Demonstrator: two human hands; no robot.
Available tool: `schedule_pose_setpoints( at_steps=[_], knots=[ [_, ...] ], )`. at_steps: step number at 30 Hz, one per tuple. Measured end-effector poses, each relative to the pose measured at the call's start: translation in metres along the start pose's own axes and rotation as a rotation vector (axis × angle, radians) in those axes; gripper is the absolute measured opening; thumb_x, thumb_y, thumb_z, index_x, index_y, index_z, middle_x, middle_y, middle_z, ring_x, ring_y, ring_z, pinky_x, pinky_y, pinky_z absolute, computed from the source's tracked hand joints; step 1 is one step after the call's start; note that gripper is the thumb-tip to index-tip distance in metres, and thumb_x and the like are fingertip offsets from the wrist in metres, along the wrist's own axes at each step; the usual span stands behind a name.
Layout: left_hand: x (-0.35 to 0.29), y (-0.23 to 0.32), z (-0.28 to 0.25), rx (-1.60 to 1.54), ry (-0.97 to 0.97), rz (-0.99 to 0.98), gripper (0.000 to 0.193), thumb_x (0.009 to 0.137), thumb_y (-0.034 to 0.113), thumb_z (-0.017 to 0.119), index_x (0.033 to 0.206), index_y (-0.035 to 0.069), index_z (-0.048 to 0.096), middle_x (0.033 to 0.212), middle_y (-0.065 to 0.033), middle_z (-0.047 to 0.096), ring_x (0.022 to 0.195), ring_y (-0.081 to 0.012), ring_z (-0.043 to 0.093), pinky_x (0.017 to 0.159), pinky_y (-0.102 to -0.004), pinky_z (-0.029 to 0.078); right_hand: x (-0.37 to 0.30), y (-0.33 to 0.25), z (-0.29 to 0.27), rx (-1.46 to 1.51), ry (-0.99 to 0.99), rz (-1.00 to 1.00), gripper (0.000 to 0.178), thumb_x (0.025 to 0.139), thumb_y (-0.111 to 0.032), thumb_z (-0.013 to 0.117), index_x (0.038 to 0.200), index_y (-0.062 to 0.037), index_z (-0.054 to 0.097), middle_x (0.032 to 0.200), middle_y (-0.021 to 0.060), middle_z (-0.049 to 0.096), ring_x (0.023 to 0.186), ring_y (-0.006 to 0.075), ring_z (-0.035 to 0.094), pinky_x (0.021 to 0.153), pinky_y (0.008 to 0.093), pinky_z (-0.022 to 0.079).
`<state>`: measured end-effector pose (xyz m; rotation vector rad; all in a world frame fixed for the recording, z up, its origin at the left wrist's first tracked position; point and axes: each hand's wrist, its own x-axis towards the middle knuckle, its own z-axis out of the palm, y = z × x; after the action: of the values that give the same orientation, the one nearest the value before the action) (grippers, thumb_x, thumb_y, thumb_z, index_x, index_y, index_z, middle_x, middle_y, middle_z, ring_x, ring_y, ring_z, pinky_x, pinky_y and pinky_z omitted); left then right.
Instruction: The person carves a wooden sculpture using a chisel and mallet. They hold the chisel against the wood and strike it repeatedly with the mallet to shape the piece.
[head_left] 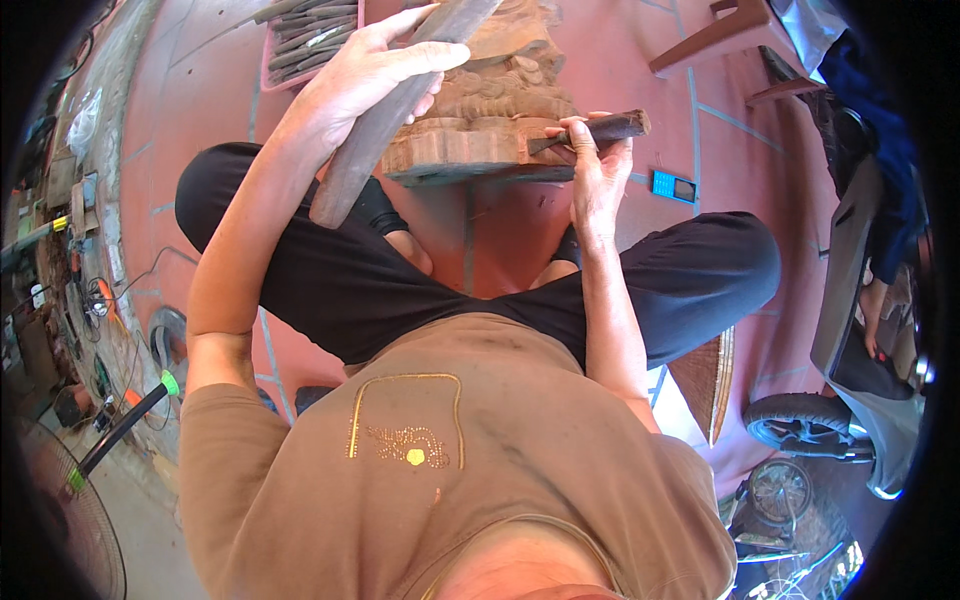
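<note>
Between my feet on the tiled floor lies a carved block of brown wood (470, 146) with relief work on its face. My left hand (372, 80) is closed around a long, dark wooden bar (362, 165), raised over the block's left side and slanting down toward my knee. In my right hand (598, 175) is a chisel (622, 127), gripped between thumb and fingers. Its thick handle points right and its thin end points left, close by the block's near right corner. From this view I cannot tell whether that end touches the wood.
A pink basket (267, 62) of chisel-like tools stands beyond my left hand. To the right of the block lie a small blue keypad phone (673, 186) and a brown plastic chair (705, 48). A fan (75, 510) stands at lower left; a motorbike wheel (805, 425) and another person's limb (874, 312) appear at right.
</note>
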<state>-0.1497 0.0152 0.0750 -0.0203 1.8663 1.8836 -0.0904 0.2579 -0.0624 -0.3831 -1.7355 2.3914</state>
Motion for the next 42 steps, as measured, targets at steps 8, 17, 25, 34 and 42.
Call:
schedule_pose_setpoints(
  at_steps=[8, 17, 25, 34, 42],
  knots=[
    [-0.003, 0.002, 0.003, -0.018, -0.021, -0.002, 0.062, 0.095, 0.015, 0.07, 0.151, 0.003, 0.045, 0.081, 0.0004, 0.06, 0.061, -0.008, 0.056, 0.055, -0.0233, 0.047, -0.007, 0.0, 0.0, -0.023, 0.003, -0.016, 0.026, 0.1, -0.004, 0.064, 0.12, -0.0024, 0.047, 0.102, 0.0114, 0.067, 0.09, 0.0215, 0.072, 0.077, 0.0349, 0.061],
    [0.005, 0.002, 0.008, -0.028, -0.071, 0.01, 0.061, 0.095, 0.015, 0.07, 0.15, 0.005, 0.046, 0.079, 0.0011, 0.058, 0.061, -0.0084, 0.056, 0.055, -0.0234, 0.047, -0.022, 0.019, 0.0, 0.074, 0.063, -0.039, 0.032, 0.1, -0.005, 0.065, 0.124, -0.0051, 0.043, 0.106, 0.0124, 0.067, 0.097, 0.0224, 0.071, 0.08, 0.0362, 0.06],
    [0.009, -0.013, 0.001, 0.127, -0.052, 0.098, 0.064, 0.094, 0.027, 0.075, 0.149, 0.006, 0.05, 0.076, 0.0008, 0.058, 0.062, -0.0078, 0.056, 0.056, -0.0234, 0.046, -0.031, 0.019, -0.002, 0.091, -0.157, 0.217, 0.032, 0.096, -0.001, 0.067, 0.121, -0.0045, 0.048, 0.104, 0.0149, 0.071, 0.091, 0.0262, 0.074, 0.081, 0.0381, 0.06],
    [0.003, -0.02, -0.015, 0.054, -0.055, 0.124, 0.065, 0.093, 0.028, 0.075, 0.149, 0.006, 0.05, 0.077, 0.0012, 0.057, 0.063, -0.0074, 0.056, 0.057, -0.0237, 0.046, -0.014, 0.004, -0.011, 0.11, 0.037, 0.029, 0.032, 0.098, 0.001, 0.065, 0.122, -0.005, 0.045, 0.105, 0.0144, 0.069, 0.092, 0.0243, 0.073, 0.081, 0.0391, 0.061],
    [-0.001, -0.019, -0.009, 0.083, -0.044, 0.124, 0.061, 0.098, 0.023, 0.069, 0.152, 0.006, 0.046, 0.079, -0.0011, 0.059, 0.059, -0.0074, 0.056, 0.051, -0.0215, 0.044, -0.017, 0.024, -0.005, 0.032, 0.0, -0.117, 0.033, 0.099, -0.002, 0.064, 0.124, -0.0045, 0.043, 0.103, 0.0176, 0.069, 0.095, 0.0286, 0.073, 0.077, 0.0451, 0.064]
  ],
)
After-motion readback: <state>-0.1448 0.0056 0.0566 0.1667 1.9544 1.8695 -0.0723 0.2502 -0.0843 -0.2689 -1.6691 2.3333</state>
